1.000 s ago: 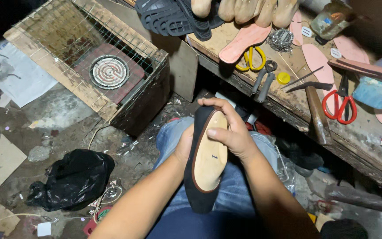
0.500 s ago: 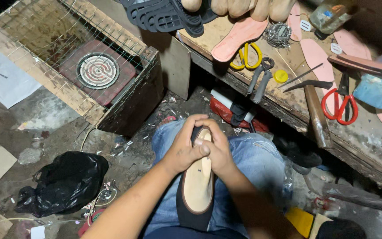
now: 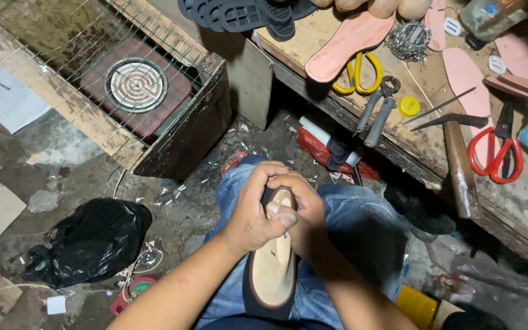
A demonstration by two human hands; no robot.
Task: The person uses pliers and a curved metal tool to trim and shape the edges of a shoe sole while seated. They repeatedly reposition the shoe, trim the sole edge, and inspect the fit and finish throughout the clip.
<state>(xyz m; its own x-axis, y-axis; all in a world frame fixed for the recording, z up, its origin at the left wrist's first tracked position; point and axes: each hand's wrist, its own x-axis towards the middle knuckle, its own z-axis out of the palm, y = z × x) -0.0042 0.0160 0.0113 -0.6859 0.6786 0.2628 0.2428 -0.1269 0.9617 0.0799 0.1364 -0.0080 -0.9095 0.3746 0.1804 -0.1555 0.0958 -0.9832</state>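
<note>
Both forearms reach in over the lap, and the left hand (image 3: 258, 211) and right hand (image 3: 304, 211) curl tightly around the toe end of a black shoe (image 3: 273, 269), fingers clamped, left thumb pressed on its tan insole. The shoe lies sole-up, its heel trailing back below the hands. Beyond the knuckles sits a workbench (image 3: 435, 131) with red scissors (image 3: 496, 153).

Bare forearms without sleeves, bare left hand (image 3: 258, 211), bare right hand (image 3: 304, 211), faded blue jeans (image 3: 362, 226) on the lap
</note>
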